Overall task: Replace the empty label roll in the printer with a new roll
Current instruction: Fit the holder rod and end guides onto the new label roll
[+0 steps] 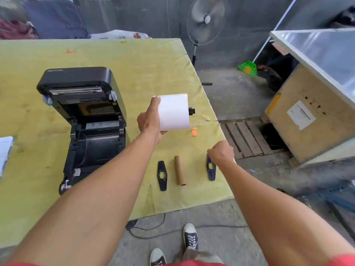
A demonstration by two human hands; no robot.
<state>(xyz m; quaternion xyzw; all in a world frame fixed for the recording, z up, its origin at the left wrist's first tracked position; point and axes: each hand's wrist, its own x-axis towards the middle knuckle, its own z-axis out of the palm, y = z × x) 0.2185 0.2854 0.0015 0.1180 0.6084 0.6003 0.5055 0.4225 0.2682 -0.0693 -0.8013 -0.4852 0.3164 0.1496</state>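
The black label printer (84, 131) stands open on the left of the yellow-green table (134, 60), its roll bay bare. My left hand (150, 121) grips a new white label roll (173, 112) above the table, and a black spindle end (192, 110) sticks out of the roll's right side. The empty brown cardboard core (180, 172) lies near the front edge. A black roll guide plate (162, 175) lies flat to its left. My right hand (221, 152), fingers curled, pinches the top end of a second black guide plate (211, 170), which is tipped on edge.
A small orange scrap (194, 131) lies beside the roll. The table's right edge runs close to my right hand. A standing fan (206, 20) is behind the table, a wooden crate (311, 114) and a pallet (245, 137) to the right. A cable (153, 230) trails on the floor.
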